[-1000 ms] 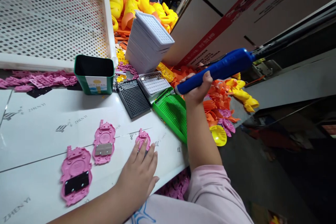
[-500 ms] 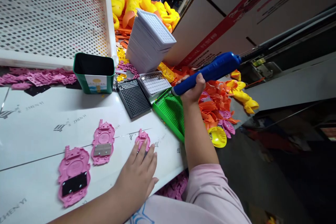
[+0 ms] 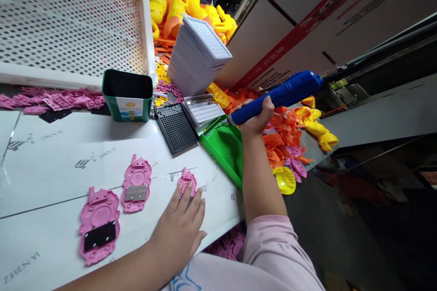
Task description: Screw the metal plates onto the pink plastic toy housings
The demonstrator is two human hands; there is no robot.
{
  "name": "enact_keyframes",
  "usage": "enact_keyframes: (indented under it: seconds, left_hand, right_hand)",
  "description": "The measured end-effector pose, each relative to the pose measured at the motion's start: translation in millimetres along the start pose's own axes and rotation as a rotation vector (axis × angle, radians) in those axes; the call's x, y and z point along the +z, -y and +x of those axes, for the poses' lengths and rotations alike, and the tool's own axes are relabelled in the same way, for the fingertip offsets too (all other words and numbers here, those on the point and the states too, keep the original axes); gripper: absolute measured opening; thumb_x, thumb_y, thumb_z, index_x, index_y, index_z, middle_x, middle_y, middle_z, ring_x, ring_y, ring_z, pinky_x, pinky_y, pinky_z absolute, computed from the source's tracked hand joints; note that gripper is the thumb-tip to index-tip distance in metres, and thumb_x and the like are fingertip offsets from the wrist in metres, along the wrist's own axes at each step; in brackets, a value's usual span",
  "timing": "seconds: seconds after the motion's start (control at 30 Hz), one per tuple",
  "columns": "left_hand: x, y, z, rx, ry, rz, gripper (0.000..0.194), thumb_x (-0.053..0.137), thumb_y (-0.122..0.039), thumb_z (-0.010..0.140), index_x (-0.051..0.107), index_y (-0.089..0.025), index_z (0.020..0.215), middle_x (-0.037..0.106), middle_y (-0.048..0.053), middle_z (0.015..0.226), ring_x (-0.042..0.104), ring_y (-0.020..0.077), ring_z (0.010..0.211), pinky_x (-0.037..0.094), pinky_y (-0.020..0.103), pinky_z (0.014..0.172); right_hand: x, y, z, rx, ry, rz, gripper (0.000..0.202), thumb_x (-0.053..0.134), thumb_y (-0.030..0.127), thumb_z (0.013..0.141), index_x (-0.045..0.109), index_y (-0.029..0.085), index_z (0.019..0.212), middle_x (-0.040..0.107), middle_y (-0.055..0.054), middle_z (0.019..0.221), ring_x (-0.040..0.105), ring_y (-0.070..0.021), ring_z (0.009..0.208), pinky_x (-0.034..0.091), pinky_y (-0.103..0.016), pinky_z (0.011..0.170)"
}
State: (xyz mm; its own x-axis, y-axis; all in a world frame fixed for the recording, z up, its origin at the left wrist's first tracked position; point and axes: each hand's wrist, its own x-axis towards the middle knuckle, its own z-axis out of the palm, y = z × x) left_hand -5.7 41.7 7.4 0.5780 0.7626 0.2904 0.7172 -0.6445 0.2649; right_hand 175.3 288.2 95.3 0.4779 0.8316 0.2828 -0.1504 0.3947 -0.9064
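My right hand (image 3: pixel 256 118) is wrapped round a blue electric screwdriver (image 3: pixel 278 97). Its tip points down to the left, over the upper end of a green perforated tray (image 3: pixel 221 145) where small screws lie. Fingers stretched out, my left hand (image 3: pixel 182 223) rests flat on a pink plastic casing half (image 3: pixel 186 178) and hides its lower part. To the left on the table lie two more of the same kind: one pink casing (image 3: pixel 138 175) with a silver plate screwed on, and a nearer pink casing (image 3: pixel 100 207) with a black plate.
Behind the green tray are a black perforated tray (image 3: pixel 175 129), a white tray (image 3: pixel 205 111) and a tall stack of white trays (image 3: pixel 194 59). A dark green tin (image 3: pixel 128 109) stands beside a white crate (image 3: pixel 148 32). Orange and yellow parts (image 3: pixel 276 143) heap up at right.
The whole view has shifted slightly, so things appear a little further right. Both hands and the screwdriver keep nearly the same places.
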Motion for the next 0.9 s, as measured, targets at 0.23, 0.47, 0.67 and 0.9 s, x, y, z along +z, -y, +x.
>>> enact_keyframes:
  seconds: [0.23, 0.47, 0.67, 0.9]
  left_hand:
    - [-1.9, 0, 0, 0.009, 0.088, -0.027, 0.055, 0.046, -0.056, 0.093, 0.062, -0.018, 0.13, 0.056, 0.013, 0.14, 0.049, 0.034, 0.129, 0.018, 0.051, 0.115]
    - [-6.6, 0, 1, 0.005, 0.189, -0.067, 0.057, 0.046, -0.055, 0.094, 0.058, -0.016, 0.134, 0.049, 0.013, 0.146, 0.042, 0.0353, 0.136, 0.023, 0.052, 0.115]
    - [-8.6, -1, 3, 0.007, 0.171, -0.083, 0.06, 0.049, -0.054, 0.093, 0.055, -0.012, 0.136, 0.05, 0.015, 0.145, 0.039, 0.0367, 0.138, 0.023, 0.052, 0.116]
    - [-9.4, -1, 3, 0.01, 0.171, -0.098, 0.061, 0.05, -0.055, 0.092, 0.054, -0.012, 0.136, 0.051, 0.016, 0.144, 0.037, 0.036, 0.139, 0.017, 0.053, 0.118]
  right_hand:
    - [1, 30, -18, -0.035, 0.074, 0.016, 0.043, 0.052, 0.064, 0.067, 0.054, 0.026, 0.086, 0.051, 0.009, 0.052, 0.055, -0.0116, 0.042, 0.045, -0.025, 0.041]
    - [3, 67, -92, 0.067, 0.348, 0.015, 0.04, 0.057, 0.063, 0.065, 0.06, 0.028, 0.085, 0.056, 0.005, 0.053, 0.053, -0.0137, 0.042, 0.047, -0.03, 0.045]
    - [-9, 56, -126, 0.119, 0.472, 0.087, 0.039, 0.059, 0.064, 0.066, 0.064, 0.033, 0.088, 0.059, 0.005, 0.058, 0.056, -0.0157, 0.045, 0.049, -0.033, 0.047]
    - [-11, 49, -132, 0.095, 0.507, 0.131, 0.033, 0.056, 0.062, 0.072, 0.064, 0.036, 0.091, 0.061, 0.004, 0.061, 0.057, -0.0152, 0.047, 0.05, -0.032, 0.048]
